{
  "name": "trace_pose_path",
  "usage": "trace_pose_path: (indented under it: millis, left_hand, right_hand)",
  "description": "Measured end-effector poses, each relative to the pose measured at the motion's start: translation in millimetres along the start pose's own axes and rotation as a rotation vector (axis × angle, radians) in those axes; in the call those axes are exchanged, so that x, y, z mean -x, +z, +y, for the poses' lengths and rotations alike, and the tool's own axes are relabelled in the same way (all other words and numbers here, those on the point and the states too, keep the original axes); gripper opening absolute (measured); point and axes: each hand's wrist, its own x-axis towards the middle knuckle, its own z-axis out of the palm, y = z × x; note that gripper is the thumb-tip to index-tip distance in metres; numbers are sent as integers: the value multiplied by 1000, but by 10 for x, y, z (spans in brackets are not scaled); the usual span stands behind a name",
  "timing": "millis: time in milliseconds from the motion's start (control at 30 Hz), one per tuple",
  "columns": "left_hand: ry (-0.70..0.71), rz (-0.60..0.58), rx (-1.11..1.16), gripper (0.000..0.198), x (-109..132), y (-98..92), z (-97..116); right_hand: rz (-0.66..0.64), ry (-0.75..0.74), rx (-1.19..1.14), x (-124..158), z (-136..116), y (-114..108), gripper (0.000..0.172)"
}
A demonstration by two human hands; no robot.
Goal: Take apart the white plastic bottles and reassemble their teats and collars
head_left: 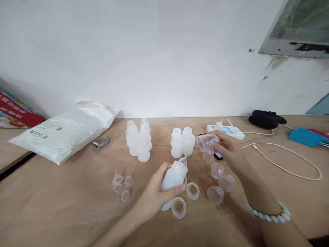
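My left hand (156,192) grips a milky white plastic baby bottle (169,180), tilted to the right. A clear pointed nipple or spoon tip (183,160) sticks out at its top. My right hand (227,147) holds a clear plastic cap (205,141) between thumb and fingers, apart from the bottle. Under and beside that hand lie several more clear caps (215,195). Translucent rings (192,190) rest right of the bottle, one partly hidden by it. Several clear nipples (125,195) lie to the left of my left hand.
Three capped bottles (144,151) and two topless bottles (177,144) stand farther back. A plastic bag (64,132) and coiled strap (100,142) lie left. Right are a power strip (227,131), purple-edged object (217,155), white cable (290,149), black case (267,119) and blue item (307,137).
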Motion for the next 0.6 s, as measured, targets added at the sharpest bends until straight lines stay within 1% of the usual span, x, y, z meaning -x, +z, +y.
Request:
trace_pose_path:
  millis: [33, 67, 100, 233, 300, 400, 600]
  left_hand:
    - [0, -4, 7, 30, -1, 2, 8]
    - [1, -10, 10, 30, -2, 4, 13]
    - [-2, -18, 11, 31, -2, 4, 16]
    - [-47, -32, -68, 35, -5, -10, 8]
    - [-68, -22, -156, 32, -5, -25, 13]
    - [-99, -39, -213, 28, 1, -43, 54]
    - [-88, -35, -150, 28, 25, -53, 134]
  right_hand:
    - [66, -17, -49, 10, 8, 6, 26]
    - [74, -29, -78, 21, 10, 23, 26]
    - [27, -32, -88, 34, 4, 52, 25]
    - [-384, 5, -54, 78, -62, 227, 26]
    - [-498, 25, -44, 92, -82, 301, 29]
    - [-530, 56, -57, 99, -89, 348, 33]
    - [-547, 90, -94, 70, -143, 348, 32]
